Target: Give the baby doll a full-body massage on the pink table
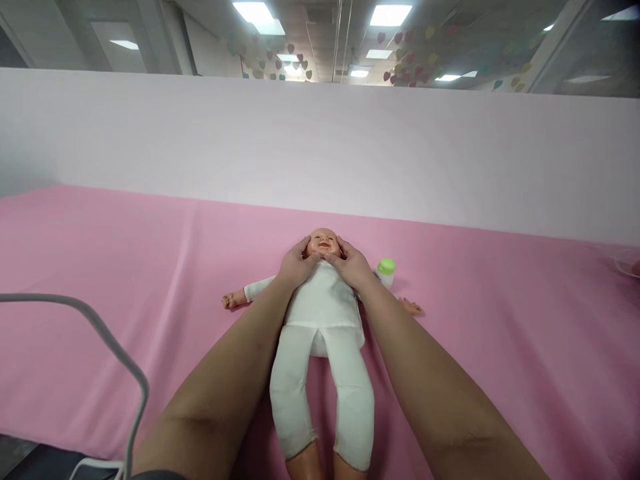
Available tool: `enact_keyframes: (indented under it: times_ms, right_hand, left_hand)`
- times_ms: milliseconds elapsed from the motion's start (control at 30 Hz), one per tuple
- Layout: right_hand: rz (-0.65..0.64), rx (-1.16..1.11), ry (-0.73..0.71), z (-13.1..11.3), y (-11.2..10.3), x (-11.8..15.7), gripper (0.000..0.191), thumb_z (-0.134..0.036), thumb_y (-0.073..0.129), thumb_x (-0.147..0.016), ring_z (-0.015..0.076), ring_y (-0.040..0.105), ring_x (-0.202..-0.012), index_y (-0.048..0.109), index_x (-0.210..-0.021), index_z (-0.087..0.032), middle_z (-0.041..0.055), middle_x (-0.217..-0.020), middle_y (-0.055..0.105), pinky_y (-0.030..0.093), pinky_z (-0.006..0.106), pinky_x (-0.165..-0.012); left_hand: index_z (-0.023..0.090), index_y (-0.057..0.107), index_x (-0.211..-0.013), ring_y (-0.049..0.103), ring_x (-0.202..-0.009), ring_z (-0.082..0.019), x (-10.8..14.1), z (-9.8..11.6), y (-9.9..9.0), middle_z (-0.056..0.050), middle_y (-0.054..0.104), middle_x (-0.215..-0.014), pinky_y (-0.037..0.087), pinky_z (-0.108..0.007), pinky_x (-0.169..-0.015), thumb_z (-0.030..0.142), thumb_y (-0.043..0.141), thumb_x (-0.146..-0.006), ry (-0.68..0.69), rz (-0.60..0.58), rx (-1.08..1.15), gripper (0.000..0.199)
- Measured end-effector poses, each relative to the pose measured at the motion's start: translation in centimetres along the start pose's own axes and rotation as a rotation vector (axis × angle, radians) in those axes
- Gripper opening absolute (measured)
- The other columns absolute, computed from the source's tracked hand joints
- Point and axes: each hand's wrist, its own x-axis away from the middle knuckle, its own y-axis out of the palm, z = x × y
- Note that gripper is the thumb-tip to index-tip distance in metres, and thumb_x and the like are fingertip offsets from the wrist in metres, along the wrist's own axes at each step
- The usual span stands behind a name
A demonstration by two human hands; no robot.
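Observation:
A baby doll [323,293] with a white cloth body lies on its back on the pink sheet [150,267], head away from me. My left hand [298,264] cups the left side of its head [324,239], the thumb lying along the chin. On the other side, my right hand [354,265] holds the head the same way, fingers by the cheek and thumb under the chin. The two thumb tips nearly meet below the doll's mouth. Both of the doll's arms stretch outward, and my right forearm partly covers one. Some of my fingers are hidden behind the head.
A small jar with a green lid [387,267] stands just right of my right wrist. A grey cable [100,323] curves in from the left. Behind the sheet rises a white partition [320,147]. Part of a clear container [627,265] shows at the right edge.

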Motion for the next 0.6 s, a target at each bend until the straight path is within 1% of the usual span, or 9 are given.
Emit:
enact_keyframes:
  times_ms: [67,167,267,367,433,533,600]
  right_hand:
    - [-0.031,-0.039,0.004,0.2,-0.3,0.0,0.088,-0.055,0.083,-0.080,0.0289,0.057,-0.142,0.049,-0.157,-0.030,0.0062,-0.155,0.059,0.041,0.050,-0.121]
    - [-0.057,-0.037,-0.001,0.4,-0.7,-0.1,0.086,-0.055,0.080,-0.083,0.0281,0.054,-0.145,0.047,-0.159,-0.029,0.0059,-0.157,0.057,0.036,0.050,-0.125]
    - [-0.089,-0.037,-0.009,0.4,-1.0,-0.2,0.082,-0.059,0.075,-0.087,0.0272,0.051,-0.148,0.048,-0.158,-0.031,0.0037,-0.158,0.055,0.032,0.049,-0.127]
    - [-0.113,-0.066,0.006,0.5,-0.8,-0.3,0.076,-0.063,0.070,-0.091,0.0259,0.053,-0.146,0.049,-0.158,-0.033,0.0018,-0.157,0.056,0.034,0.048,-0.126]
    - [-0.091,-0.119,0.033,0.7,-0.5,-0.4,0.070,-0.063,0.068,-0.093,0.0256,0.057,-0.142,0.052,-0.155,-0.034,0.0014,-0.155,0.059,0.037,0.049,-0.125]
    - [-0.025,-0.189,0.051,0.8,-0.1,-0.4,0.062,-0.061,0.069,-0.092,0.0265,0.060,-0.138,0.061,-0.148,-0.035,0.0010,-0.149,0.064,0.043,0.051,-0.121]
    - [0.010,-0.173,0.030,0.6,0.1,-0.2,0.058,-0.061,0.069,-0.092,0.0273,0.059,-0.139,0.065,-0.143,-0.035,0.0009,-0.148,0.065,0.041,0.051,-0.122]
  left_hand:
    - [0.022,0.062,-0.148,0.057,-0.142,-0.030,-0.1,-0.3,-0.2,-0.012,0.064,-0.150,0.039,-0.043,-0.122,0.037,0.077,-0.086,-0.016,-0.002,0.039,0.065]
    - [0.022,0.064,-0.146,0.056,-0.143,-0.028,-0.5,-0.9,-0.4,-0.010,0.062,-0.152,0.038,-0.042,-0.123,0.039,0.074,-0.091,-0.019,-0.015,0.080,0.059]
    - [0.025,0.067,-0.143,0.057,-0.143,-0.026,-0.7,-1.3,-0.4,-0.008,0.063,-0.151,0.038,-0.042,-0.123,0.039,0.068,-0.095,-0.027,-0.005,0.105,0.050]
    - [0.024,0.067,-0.142,0.061,-0.138,-0.026,-0.7,-1.4,-0.2,-0.009,0.067,-0.147,0.042,-0.042,-0.120,0.040,0.061,-0.099,-0.052,0.008,0.169,0.046]
    - [0.024,0.067,-0.143,0.062,-0.136,-0.026,-0.6,-1.2,-0.1,-0.010,0.068,-0.146,0.043,-0.043,-0.119,0.040,0.059,-0.100,-0.070,0.017,0.187,0.046]
    - [0.024,0.068,-0.142,0.061,-0.137,-0.025,-0.4,-0.9,-0.1,-0.009,0.066,-0.148,0.043,-0.042,-0.119,0.040,0.058,-0.101,-0.081,0.029,0.161,0.044]
    - [0.024,0.068,-0.141,0.059,-0.139,-0.026,-0.3,-0.7,-0.1,-0.009,0.065,-0.150,0.043,-0.041,-0.119,0.040,0.056,-0.102,-0.069,0.034,0.126,0.044]
